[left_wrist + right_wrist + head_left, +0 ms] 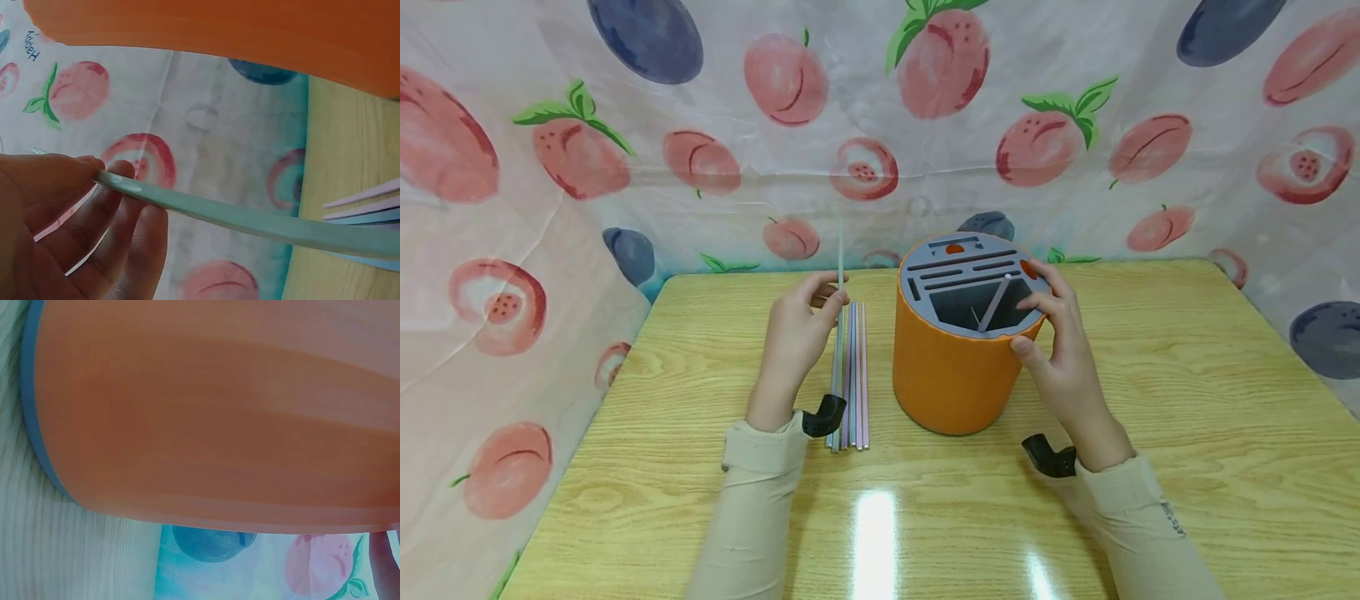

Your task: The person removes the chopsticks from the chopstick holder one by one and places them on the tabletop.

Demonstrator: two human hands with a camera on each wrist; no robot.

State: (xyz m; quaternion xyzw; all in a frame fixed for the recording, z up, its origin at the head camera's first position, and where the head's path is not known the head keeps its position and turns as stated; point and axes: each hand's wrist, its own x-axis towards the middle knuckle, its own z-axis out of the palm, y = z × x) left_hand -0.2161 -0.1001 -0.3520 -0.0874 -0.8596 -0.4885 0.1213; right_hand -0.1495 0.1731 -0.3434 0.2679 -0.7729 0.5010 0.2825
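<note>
My left hand [801, 333] pinches a pale green chopstick [244, 222] between thumb and fingers, above several pastel chopsticks [857, 375] lying side by side on the table. To the right stands an orange round knife and utensil holder [955, 375] with a grey slotted top [917, 260]. Inside its large opening, a pale chopstick [997, 302] leans with its end sticking out. My right hand [1063, 358] grips the holder's right rim, thumb on the outer side and fingers over the top. In the right wrist view the orange wall [206, 425] fills most of the picture.
The wooden table [647, 500] carries the holder and the chopsticks. A fruit-print cloth [925, 167] hangs behind it and along both sides. A black wrist camera [825, 416] hangs over the near ends of the lying chopsticks.
</note>
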